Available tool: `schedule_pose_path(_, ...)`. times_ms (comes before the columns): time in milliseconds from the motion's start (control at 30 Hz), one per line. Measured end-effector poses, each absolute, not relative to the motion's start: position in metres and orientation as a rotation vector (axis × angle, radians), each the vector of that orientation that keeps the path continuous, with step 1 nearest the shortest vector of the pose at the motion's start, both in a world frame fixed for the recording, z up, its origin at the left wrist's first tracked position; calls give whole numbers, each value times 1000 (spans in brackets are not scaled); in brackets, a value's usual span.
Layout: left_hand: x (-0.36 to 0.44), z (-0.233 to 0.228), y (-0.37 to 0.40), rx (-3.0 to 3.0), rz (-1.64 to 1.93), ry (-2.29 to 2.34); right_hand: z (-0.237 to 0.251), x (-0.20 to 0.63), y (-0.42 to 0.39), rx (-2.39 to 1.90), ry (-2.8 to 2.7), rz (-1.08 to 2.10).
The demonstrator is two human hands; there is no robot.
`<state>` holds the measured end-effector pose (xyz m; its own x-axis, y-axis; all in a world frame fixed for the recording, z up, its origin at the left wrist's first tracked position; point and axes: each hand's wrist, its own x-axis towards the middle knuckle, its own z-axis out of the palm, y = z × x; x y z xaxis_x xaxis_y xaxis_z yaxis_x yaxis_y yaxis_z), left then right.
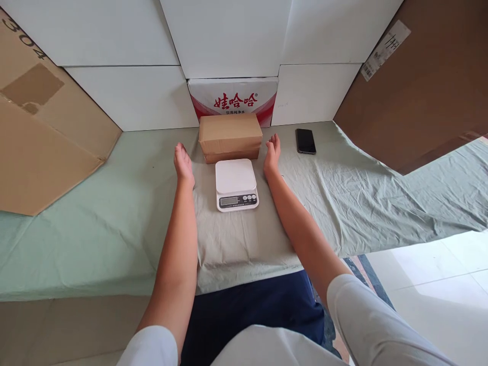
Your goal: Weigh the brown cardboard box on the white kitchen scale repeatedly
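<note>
Your left hand (183, 165) and right hand (272, 155) were open, holding nothing, at ten and two o'clock from the scale (237, 185); the box (231, 137) stood closed at its twelve, nothing on the scale.

There are two hands (183, 162) (272, 156), one white digital scale (236, 184), one small brown cardboard box (231, 136), one black phone (305, 141) — plus one red-and-white carton (233, 94).

I saw left arm (176, 259) and right arm (305, 219) stretched forward, angled toward each other | left hand (183, 163) unclenched, turned inward | right hand (272, 156) likewise unclenched, facing the left, apart
</note>
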<state>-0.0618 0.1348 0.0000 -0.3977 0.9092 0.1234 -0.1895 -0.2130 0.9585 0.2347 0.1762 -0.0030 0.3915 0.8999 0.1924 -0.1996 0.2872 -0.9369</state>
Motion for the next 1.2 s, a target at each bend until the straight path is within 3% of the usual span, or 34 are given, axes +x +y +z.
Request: schedule_pose_path(1200,-26,2,123,1178,1633,1074,12,213,158,-960,-1113,944)
